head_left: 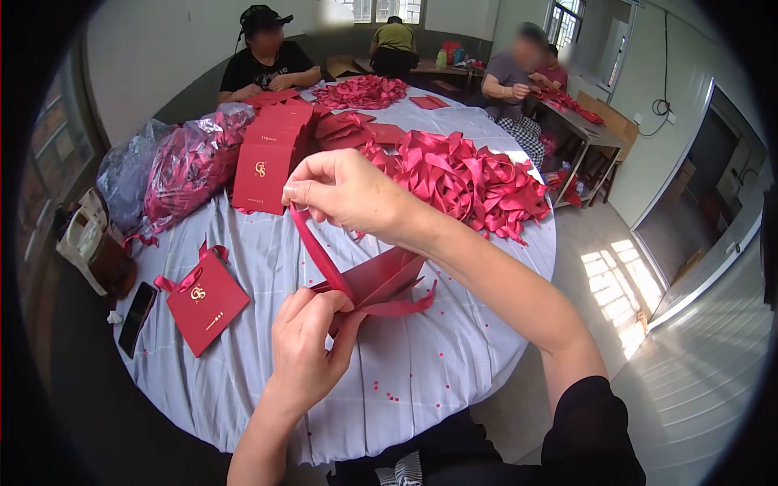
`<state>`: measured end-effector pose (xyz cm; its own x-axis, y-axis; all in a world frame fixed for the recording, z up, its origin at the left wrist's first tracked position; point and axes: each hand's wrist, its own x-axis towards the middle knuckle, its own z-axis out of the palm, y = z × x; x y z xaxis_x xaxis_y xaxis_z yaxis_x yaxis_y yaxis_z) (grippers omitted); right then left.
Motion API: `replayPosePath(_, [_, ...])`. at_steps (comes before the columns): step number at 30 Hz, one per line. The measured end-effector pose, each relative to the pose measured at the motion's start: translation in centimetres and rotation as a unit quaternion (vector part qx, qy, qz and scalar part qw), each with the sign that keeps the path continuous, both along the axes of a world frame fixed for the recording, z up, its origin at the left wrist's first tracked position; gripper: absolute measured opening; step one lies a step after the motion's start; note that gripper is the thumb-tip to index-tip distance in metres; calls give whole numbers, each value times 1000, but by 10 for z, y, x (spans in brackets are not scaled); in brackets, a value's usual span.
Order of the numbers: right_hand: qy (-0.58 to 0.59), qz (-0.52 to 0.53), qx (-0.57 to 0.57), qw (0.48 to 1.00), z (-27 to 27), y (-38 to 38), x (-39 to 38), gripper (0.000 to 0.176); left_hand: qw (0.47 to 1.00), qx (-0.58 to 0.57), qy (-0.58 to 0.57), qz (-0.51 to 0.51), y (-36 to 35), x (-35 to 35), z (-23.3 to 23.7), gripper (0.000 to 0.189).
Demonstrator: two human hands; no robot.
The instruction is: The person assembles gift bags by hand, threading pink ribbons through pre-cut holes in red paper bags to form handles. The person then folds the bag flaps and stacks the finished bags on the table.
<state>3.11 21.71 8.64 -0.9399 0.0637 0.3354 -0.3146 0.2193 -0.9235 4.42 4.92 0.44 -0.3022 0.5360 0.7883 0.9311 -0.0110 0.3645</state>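
My left hand (312,336) is closed on the edge of a red paper bag (385,279), where a red ribbon meets it. Above and slightly left of the bag, my right hand (340,190) pinches the upper end of that ribbon (316,247), which runs taut down to my left fingers. Another ribbon length (401,308) sticks out to the right from the bag. On the left of the table lies a red bag with a gold logo and a ribbon bow (208,304).
A heap of red ribbons (462,178) lies beyond my right forearm. Red bags (263,166) are stacked beside a plastic sack (190,170). A phone (138,320) rests at the left edge of the table (267,421). Several people work farther back.
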Motion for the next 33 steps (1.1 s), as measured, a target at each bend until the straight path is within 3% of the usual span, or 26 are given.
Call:
replayPosePath(4, [21,-34,25,999,-8,5,8,18,1000,9,-20,2,1,1,-1,31])
replayPosePath(6, [115,-128,81,982,-13,7,22,20,1000,9,-6,12,2,1,0,39])
replayPosePath(7, [105,-112,74,985,-10,7,36,17,1000,-7,11,11,0,-2,2,40])
replayPosePath(9, [202,-152,164,954,-23,8,57,12,1000,-17,11,12,-3,-6,5,36])
replayPosePath(12, [134,-171,252,943,-44,2,86,11,999,1,-37,34,-5,-11,4,28])
replayPosePath(13, [112,-178,224,952,-51,-6,91,15,998,4,-51,40,-5,-12,5,25])
replayPosePath(17, [194,-220,337,895,-86,-15,88,25,991,17,-120,64,-6,-13,4,20])
replayPosePath(19, [189,-216,335,897,-96,-16,87,23,989,23,-133,66,-5,-14,4,17])
replayPosePath(22, [89,-130,185,970,-91,-16,91,14,986,5,-143,79,-8,-19,3,17])
replayPosePath(23, [89,-131,187,970,-86,-12,94,14,985,6,-152,84,-9,-23,1,16])
replayPosePath(25, [-98,-22,14,995,-81,-6,101,14,983,39,-152,93,-10,-32,-4,14])
replayPosePath(27, [-87,-11,35,996,-85,0,108,15,981,45,-157,106,-11,-32,0,12])
replayPosePath(29, [-118,2,36,992,-86,10,114,16,988,16,-89,128,-13,-36,1,12])
replayPosePath(30, [-73,-21,33,997,-90,13,118,15,988,24,-87,127,-11,-37,3,12])
replayPosePath(33, [-86,-61,64,992,-89,32,135,14,989,4,-59,134,-13,-34,5,11])
